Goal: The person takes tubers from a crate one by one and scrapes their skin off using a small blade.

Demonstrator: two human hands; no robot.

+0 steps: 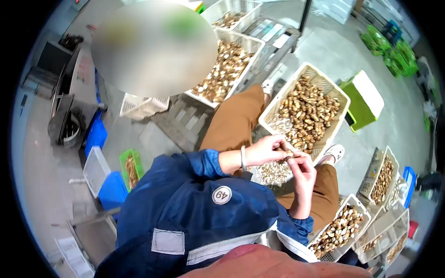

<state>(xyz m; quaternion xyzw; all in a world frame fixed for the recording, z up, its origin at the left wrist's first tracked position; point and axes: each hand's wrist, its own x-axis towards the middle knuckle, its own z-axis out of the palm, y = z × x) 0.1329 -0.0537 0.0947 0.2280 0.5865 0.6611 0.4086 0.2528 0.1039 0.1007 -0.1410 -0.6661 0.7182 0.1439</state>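
Observation:
My left hand [269, 150], with a pale band at its wrist, pinches a small brown piece [290, 155]. Fingers of my right hand [302, 167] are closed on the same piece, close to the left fingertips. Just beyond both hands, a cream perforated crate [344, 103] holds a heap of brown, mushroom-like pieces [308, 113]. Below the hands, between my knees, lies a pile of small pale bits [274, 173]; what holds them is partly hidden.
Another filled crate [257, 45] stands on a wooden pallet [178, 123], partly behind a blurred area. A green-and-white stool [364, 99] is right of the near crate. More crates [364, 204] stand at lower right. A green basket [124, 162] is at left.

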